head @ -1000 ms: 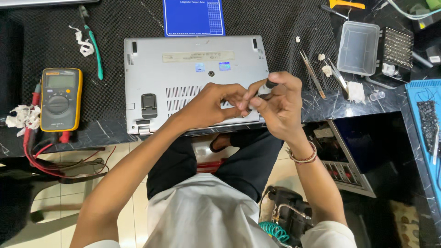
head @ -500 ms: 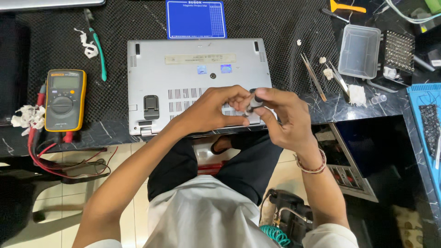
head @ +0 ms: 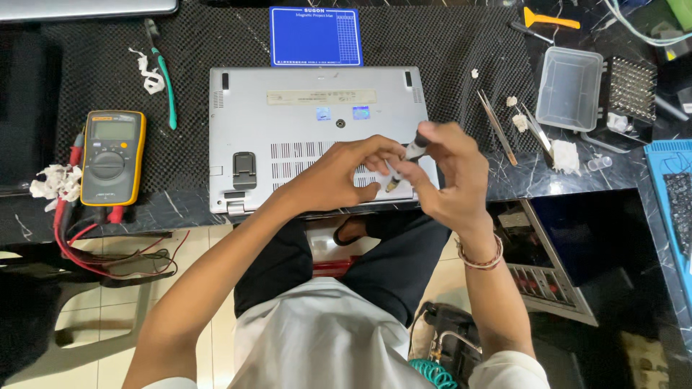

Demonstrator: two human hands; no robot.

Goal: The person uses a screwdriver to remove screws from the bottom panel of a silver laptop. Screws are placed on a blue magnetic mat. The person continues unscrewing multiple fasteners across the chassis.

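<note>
Hidden: the screwdriver (head: 405, 160) tip is hard to make out – it ends near the laptop's front right edge, but contact with the case cannot be told; most of its shaft sits behind fingers.
Cut off: a grey edge at the top left, a blue tray (head: 672, 194) at the right and cables at the top right all run out of view.
Right hand (head: 448, 173): closed around the screwdriver's dark handle, thumb and fingers pinching it, tool tilted down to the left.
Left hand (head: 346, 173): fingers curled, tips meeting the screwdriver's lower shaft, heel over the vent slots.
Laptop (head: 288, 122): silver, lying base up on the black mat (head: 447, 50), its front edge at the table's rim – both hands cover its right front corner.
Left of it: a yellow multimeter (head: 112, 157) with red leads, a green-handled tool (head: 164, 86), scraps of white paper.
Behind it: a blue magnetic pad (head: 315, 36), touching the laptop's rear edge.
Right of it: tweezers (head: 497, 126), a clear plastic box (head: 569, 88), a bit holder (head: 633, 90), an orange pry tool (head: 549, 19).
</note>
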